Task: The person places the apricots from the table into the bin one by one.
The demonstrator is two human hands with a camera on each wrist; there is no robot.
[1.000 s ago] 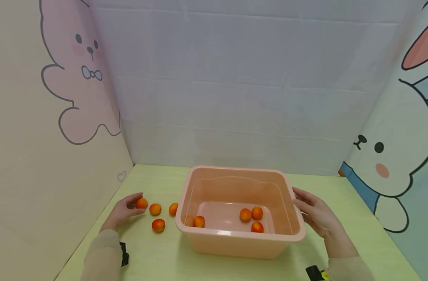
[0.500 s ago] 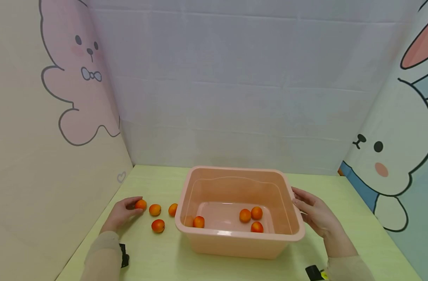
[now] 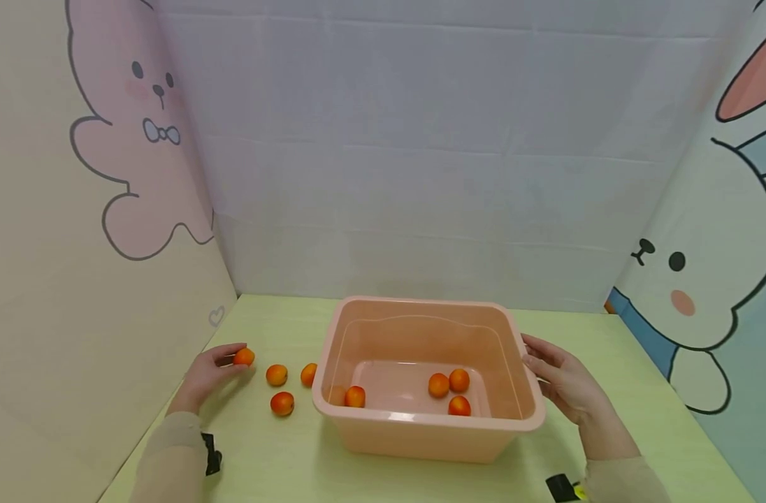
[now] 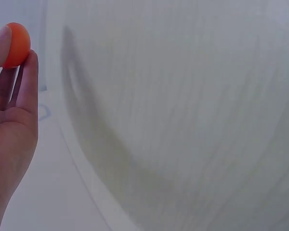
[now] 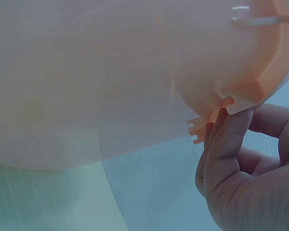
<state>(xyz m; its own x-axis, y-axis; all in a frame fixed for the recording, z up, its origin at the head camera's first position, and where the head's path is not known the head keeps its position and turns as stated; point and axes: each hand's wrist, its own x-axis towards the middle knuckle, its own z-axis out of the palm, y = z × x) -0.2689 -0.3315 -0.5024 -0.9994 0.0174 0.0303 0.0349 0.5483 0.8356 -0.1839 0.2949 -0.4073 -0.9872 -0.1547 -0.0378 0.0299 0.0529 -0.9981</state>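
My left hand [image 3: 207,377] pinches a small orange-red fruit [image 3: 244,356] between thumb and fingers. In the left wrist view the fruit [image 4: 18,45] is held at the fingertips, above the table. Several similar fruits lie to its right: one yellow-orange [image 3: 277,375], one redder [image 3: 282,404], and one partly hidden [image 3: 308,374] by the pink plastic basin [image 3: 421,437]. Inside the basin several more rest on the bottom, one [image 3: 354,397] at the left and others, such as this one [image 3: 439,385], at the right. With my right hand [image 3: 565,381] I grip the basin's right rim, fingers curled under it.
The pale yellow-green table [image 3: 263,461] carries everything. A light cloth wall [image 3: 421,175] stands behind, with cartoon-printed side walls [image 3: 150,175] to the left and right. Dark wrist straps show at both cuffs.
My left hand has closed on the leftmost fruit, lifted it and drawn it slightly left. My right hand and the basin have stayed in place.
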